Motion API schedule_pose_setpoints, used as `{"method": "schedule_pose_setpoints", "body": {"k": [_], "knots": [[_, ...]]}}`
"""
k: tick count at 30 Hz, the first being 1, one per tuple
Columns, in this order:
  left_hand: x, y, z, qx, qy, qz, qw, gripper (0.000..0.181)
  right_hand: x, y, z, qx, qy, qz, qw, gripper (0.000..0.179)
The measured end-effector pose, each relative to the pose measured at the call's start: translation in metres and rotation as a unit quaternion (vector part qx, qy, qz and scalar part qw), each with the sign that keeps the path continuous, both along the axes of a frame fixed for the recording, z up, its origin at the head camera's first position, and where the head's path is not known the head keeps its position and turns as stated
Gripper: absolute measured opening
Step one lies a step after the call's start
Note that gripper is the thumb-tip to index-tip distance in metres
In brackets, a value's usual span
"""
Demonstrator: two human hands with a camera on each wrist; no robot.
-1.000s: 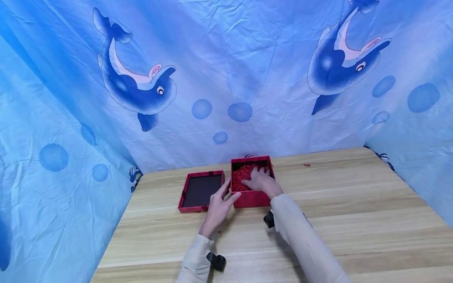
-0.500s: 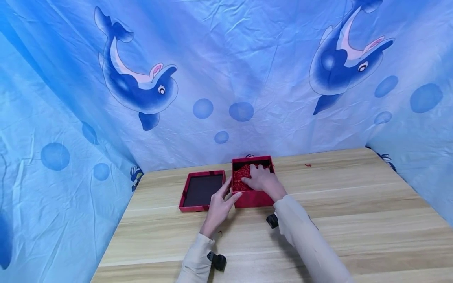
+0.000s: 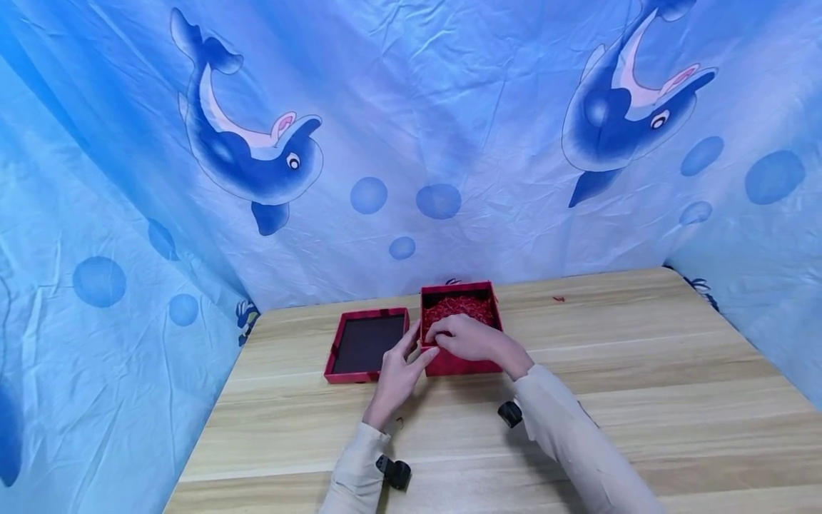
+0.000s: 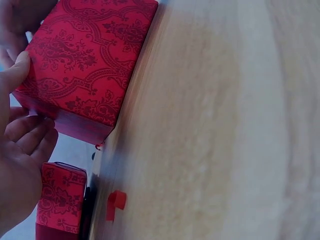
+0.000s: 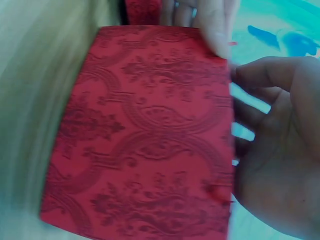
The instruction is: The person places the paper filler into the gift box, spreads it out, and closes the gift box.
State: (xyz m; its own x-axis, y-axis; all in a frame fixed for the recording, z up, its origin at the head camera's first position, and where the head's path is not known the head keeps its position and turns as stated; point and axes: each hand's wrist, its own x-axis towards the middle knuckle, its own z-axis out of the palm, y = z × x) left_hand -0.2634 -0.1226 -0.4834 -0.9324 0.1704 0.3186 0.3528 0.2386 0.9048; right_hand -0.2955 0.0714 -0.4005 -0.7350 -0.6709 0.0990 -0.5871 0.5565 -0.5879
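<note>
An open red box (image 3: 462,360) with dark patterned sides stands near the back of the table. Red shredded paper (image 3: 459,307) fills much of it. My left hand (image 3: 394,378) holds the box's front left corner, thumb at the front rim and fingers along the left side. The right hand (image 3: 472,337) reaches over the front rim into the box near that corner, its fingers bent at the shreds; the fingertips are hidden. In the right wrist view the patterned front of the box (image 5: 150,125) hides what those fingertips touch.
A red lid (image 3: 372,345) with a dark inside lies left of the box. Loose red shreds lie on the wooden table, one piece (image 3: 559,298) to the right and another piece (image 4: 116,201) near the left hand. A blue dolphin-printed curtain (image 3: 398,128) hangs behind.
My right hand has moved from the middle of the box toward its front left corner, and its spread fingers have bent. More shredded paper shows behind it. The left hand stays at the corner.
</note>
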Motion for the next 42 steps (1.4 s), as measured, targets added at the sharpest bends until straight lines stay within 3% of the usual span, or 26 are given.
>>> {"method": "schedule_pose_setpoints", "body": {"k": [5, 12, 18, 25, 33, 37, 42], "knots": [[0.000, -0.001, -0.002, -0.010, 0.008, 0.000, 0.9999, 0.069, -0.007, -0.003, -0.008, 0.020, -0.042, 0.014, 0.9988, 0.031], [0.000, -0.002, -0.003, -0.007, -0.007, 0.002, 1.0000, 0.070, -0.018, -0.008, -0.005, 0.068, -0.073, 0.007, 0.9950, 0.029], [0.000, -0.002, -0.005, 0.007, -0.011, -0.009, 0.9999, 0.068, -0.014, 0.001, -0.001, 0.014, -0.044, 0.005, 0.9989, 0.027], [-0.001, -0.001, -0.004, 0.020, -0.029, -0.008, 0.9994, 0.068, -0.007, 0.028, 0.021, -0.024, -0.029, -0.025, 0.9990, 0.030], [0.000, 0.000, 0.000, 0.021, -0.034, -0.009, 0.9991, 0.069, 0.009, 0.046, 0.039, 0.034, -0.051, -0.035, 0.9975, 0.032], [0.000, 0.000, 0.000, 0.013, -0.026, -0.007, 0.9995, 0.069, 0.017, 0.046, 0.037, 0.077, -0.058, -0.052, 0.9940, 0.037], [0.000, -0.001, 0.000, 0.011, -0.015, -0.010, 0.9998, 0.069, 0.018, 0.041, 0.031, 0.113, -0.068, -0.080, 0.9881, 0.056]]}}
